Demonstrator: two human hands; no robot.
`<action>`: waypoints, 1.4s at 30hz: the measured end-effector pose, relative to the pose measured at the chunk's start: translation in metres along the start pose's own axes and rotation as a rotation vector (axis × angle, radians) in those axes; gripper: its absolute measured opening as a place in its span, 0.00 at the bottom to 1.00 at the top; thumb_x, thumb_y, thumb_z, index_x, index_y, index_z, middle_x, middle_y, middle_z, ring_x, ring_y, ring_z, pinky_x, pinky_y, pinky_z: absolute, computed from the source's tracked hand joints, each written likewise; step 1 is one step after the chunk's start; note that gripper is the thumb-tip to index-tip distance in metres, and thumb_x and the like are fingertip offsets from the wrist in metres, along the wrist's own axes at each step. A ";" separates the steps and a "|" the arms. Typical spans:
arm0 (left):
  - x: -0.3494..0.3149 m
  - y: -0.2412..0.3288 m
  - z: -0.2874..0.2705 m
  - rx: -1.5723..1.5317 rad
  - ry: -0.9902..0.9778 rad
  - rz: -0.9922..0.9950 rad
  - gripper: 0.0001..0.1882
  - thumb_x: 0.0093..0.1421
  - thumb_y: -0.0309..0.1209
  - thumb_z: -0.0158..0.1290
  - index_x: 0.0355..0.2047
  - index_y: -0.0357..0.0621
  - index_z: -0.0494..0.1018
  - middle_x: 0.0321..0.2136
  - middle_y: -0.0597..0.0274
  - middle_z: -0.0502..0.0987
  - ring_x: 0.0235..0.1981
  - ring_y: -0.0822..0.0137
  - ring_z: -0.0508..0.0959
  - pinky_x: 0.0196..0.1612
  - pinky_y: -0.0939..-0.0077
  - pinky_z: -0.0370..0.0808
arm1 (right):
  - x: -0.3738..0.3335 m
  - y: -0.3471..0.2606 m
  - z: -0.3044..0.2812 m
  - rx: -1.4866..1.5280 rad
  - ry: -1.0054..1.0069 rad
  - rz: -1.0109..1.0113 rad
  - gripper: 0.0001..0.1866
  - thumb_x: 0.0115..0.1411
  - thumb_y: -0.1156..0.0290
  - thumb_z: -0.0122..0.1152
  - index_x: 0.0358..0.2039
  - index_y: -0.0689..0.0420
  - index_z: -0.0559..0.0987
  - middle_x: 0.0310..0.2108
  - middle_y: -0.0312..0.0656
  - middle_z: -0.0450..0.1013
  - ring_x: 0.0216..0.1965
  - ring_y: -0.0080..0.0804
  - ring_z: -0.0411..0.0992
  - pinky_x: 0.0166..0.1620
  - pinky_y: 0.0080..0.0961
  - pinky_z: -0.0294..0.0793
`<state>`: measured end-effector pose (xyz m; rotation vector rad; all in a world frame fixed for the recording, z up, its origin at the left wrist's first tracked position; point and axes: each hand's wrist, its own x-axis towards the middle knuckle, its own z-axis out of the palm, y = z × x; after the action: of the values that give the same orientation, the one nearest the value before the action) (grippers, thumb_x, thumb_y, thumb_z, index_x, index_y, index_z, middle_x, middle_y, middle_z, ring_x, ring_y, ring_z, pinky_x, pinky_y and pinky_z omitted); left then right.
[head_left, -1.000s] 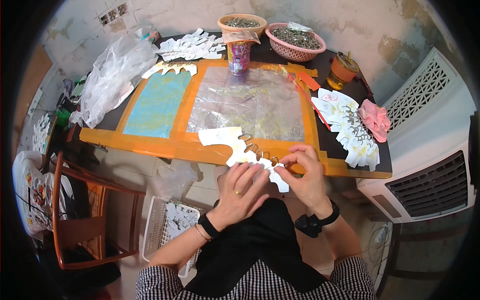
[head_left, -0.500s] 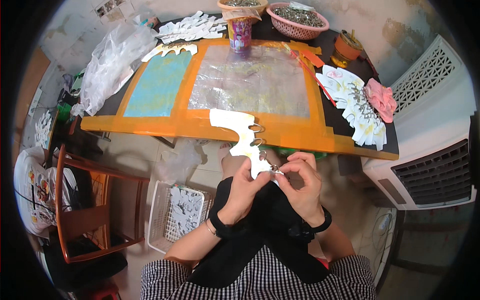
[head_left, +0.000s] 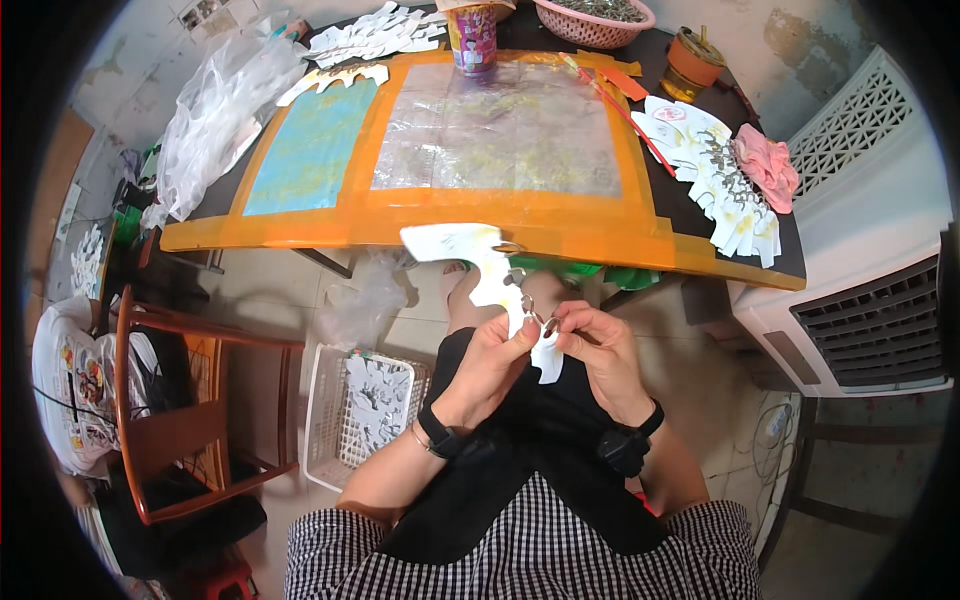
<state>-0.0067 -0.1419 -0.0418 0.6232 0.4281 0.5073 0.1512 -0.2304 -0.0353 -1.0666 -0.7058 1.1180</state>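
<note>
Above my lap, a white scalloped card strip [head_left: 456, 243] with faint yellow patches curves down between my hands. Small metal rings [head_left: 551, 326] stand along its notched right edge. My left hand [head_left: 484, 362] pinches the strip around its middle, thumb on top. At its lower right, my right hand [head_left: 606, 352] is closed with thumb and fingertips at a metal ring; the fingers partly cover that ring. The strip's lower end hangs down between the two hands.
The taped table [head_left: 420, 230] lies ahead, bearing white pieces with rings [head_left: 735, 205], a pink cloth [head_left: 768, 166], a pink basket of metal rings [head_left: 592, 24], a purple cup [head_left: 472, 42] and an orange-topped jar [head_left: 692, 65]. A white basket [head_left: 320, 440] and wooden chair [head_left: 180, 455] stand left; an air cooler [head_left: 860, 300] right.
The strip has turned, and its lower end now hangs down between my hands instead of lying at my right fingertips. My right hand has shifted slightly; the view has tilted downward a little.
</note>
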 end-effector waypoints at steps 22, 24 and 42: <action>-0.014 0.004 -0.001 0.081 0.045 0.094 0.32 0.62 0.54 0.62 0.56 0.44 0.72 0.44 0.73 0.77 0.43 0.79 0.73 0.45 0.77 0.71 | -0.008 -0.002 0.014 -0.498 0.043 -0.283 0.14 0.67 0.70 0.62 0.26 0.65 0.73 0.23 0.40 0.65 0.29 0.31 0.65 0.35 0.28 0.64; -0.016 0.000 -0.004 0.332 0.017 0.090 0.31 0.60 0.51 0.66 0.55 0.45 0.73 0.45 0.71 0.78 0.46 0.78 0.74 0.49 0.76 0.72 | -0.009 0.002 0.016 -0.509 0.031 -0.332 0.14 0.68 0.70 0.62 0.27 0.65 0.73 0.24 0.39 0.65 0.29 0.29 0.65 0.35 0.27 0.64; -0.020 0.009 0.000 0.774 0.113 0.226 0.14 0.59 0.33 0.69 0.37 0.35 0.81 0.27 0.65 0.83 0.28 0.79 0.77 0.33 0.78 0.75 | -0.010 -0.002 -0.012 -0.341 -0.185 -0.114 0.31 0.67 0.41 0.53 0.40 0.64 0.77 0.35 0.39 0.75 0.38 0.23 0.71 0.44 0.23 0.71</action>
<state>-0.0252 -0.1467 -0.0313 1.4037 0.6715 0.5911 0.1592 -0.2440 -0.0369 -1.2002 -1.1205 1.0277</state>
